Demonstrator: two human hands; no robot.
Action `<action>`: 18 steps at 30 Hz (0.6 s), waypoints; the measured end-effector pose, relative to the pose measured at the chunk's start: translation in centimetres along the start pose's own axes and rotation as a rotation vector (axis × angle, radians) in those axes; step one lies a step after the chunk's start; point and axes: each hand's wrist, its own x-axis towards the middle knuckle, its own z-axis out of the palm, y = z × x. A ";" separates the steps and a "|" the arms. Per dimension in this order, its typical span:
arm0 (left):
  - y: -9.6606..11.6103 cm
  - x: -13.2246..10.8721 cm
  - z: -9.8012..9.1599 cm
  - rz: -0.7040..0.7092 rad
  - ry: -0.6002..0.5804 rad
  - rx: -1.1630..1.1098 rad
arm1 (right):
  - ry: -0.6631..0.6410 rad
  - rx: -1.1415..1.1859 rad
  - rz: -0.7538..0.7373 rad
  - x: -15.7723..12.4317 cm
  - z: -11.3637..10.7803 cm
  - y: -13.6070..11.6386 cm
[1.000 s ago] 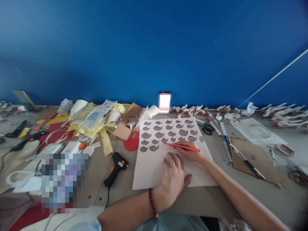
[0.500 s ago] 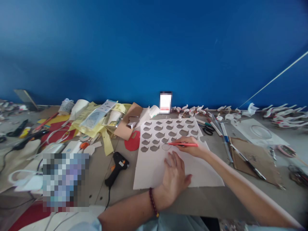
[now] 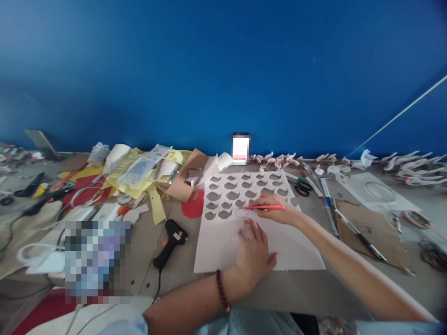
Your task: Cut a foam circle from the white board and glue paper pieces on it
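A white sheet (image 3: 223, 244) with several cut-out holes lies flat on the table in front of me. My left hand (image 3: 253, 253) rests on it palm down, fingers stretched out, holding it still. My right hand (image 3: 274, 210) is closed on a red pen (image 3: 264, 207), whose tip touches the sheet beside a small drawn outline (image 3: 240, 213) just below the holes. A beaded bracelet (image 3: 222, 291) circles my left wrist.
A black glue gun (image 3: 170, 241) lies left of the sheet, with a red paper disc (image 3: 192, 207) behind it. Yellow paper and packets (image 3: 139, 179) pile at the back left. Scissors (image 3: 301, 187), pens and a brown cardboard (image 3: 366, 230) lie right. Small white cut shapes (image 3: 275, 159) line the blue wall.
My right hand and the red pen have shifted slightly up and left along the sheet. My left hand stays flat in place.
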 end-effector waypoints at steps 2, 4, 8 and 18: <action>0.0 0.0 0.1 -0.002 0.005 0.003 | -0.006 -0.005 0.006 0.0 -0.2 -0.3; 0.0 0.0 0.1 -0.004 0.010 0.006 | -0.008 -0.022 0.007 0.0 -0.3 -0.4; 0.0 0.1 0.1 -0.001 0.023 0.007 | -0.021 -0.062 -0.003 0.0 -0.2 -0.1; 0.1 0.0 0.2 -0.008 0.020 0.021 | -0.029 -0.048 -0.001 -0.2 -0.3 0.9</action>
